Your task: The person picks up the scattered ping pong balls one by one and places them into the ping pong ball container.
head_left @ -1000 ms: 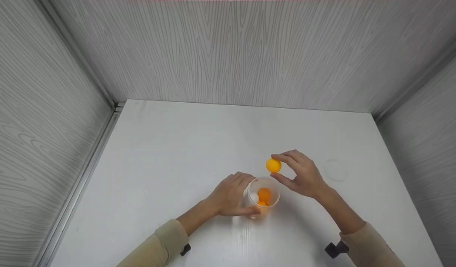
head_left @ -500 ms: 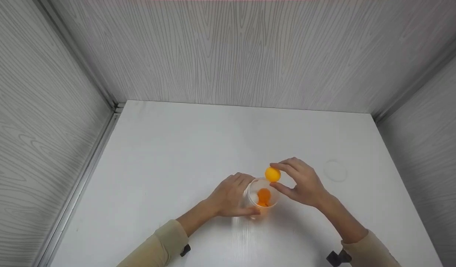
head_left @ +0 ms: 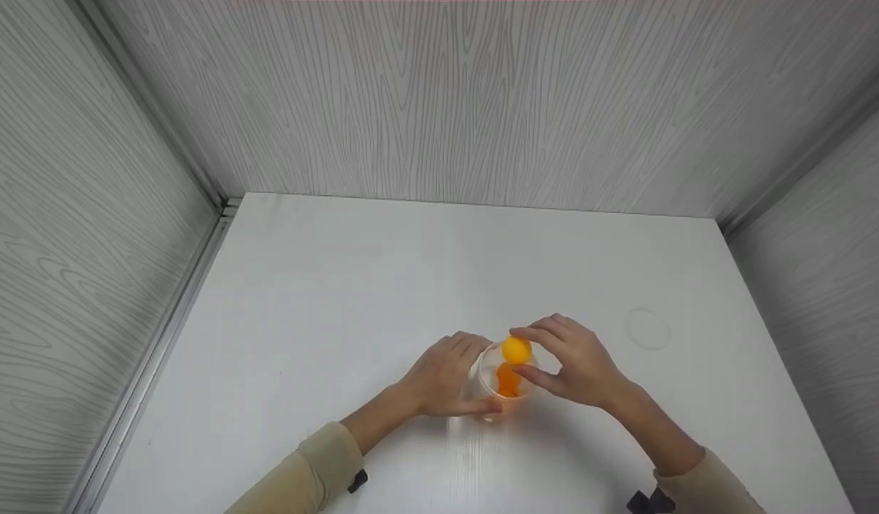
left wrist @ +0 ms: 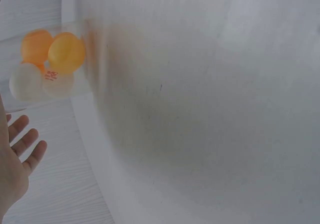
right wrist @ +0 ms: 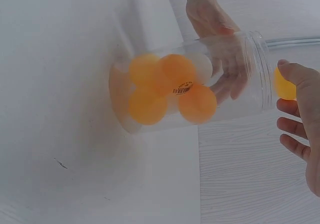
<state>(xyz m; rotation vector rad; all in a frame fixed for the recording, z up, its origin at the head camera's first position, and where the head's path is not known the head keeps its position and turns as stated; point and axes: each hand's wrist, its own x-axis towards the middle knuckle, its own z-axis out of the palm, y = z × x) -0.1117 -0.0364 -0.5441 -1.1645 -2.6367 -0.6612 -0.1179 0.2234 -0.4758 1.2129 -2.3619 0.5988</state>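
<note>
A clear plastic jar (right wrist: 254, 99) stands upright on the table, holding several orange ping-pong balls (right wrist: 197, 104) and white ping-pong balls (left wrist: 26, 81). My left hand (head_left: 446, 378) grips its side near the top, thumb at the front and fingers round the back. Between thumb and forefinger my right hand (head_left: 578, 368) pinches an orange ping-pong ball (head_left: 516, 350), which overlaps the jar's mouth in the head view. From the right wrist view, that ball sits just outside the threaded rim, with the other fingers spread loosely below it.
A faint clear ring (head_left: 648, 328) lies on the white table (head_left: 353, 285) to the right of the jar. Grey wood-grain panels (head_left: 439, 100) wall in the back and both sides.
My right hand has moved down and slightly left, bringing the pinched ball from above and right of the jar to over its mouth. The left hand and jar have stayed still.
</note>
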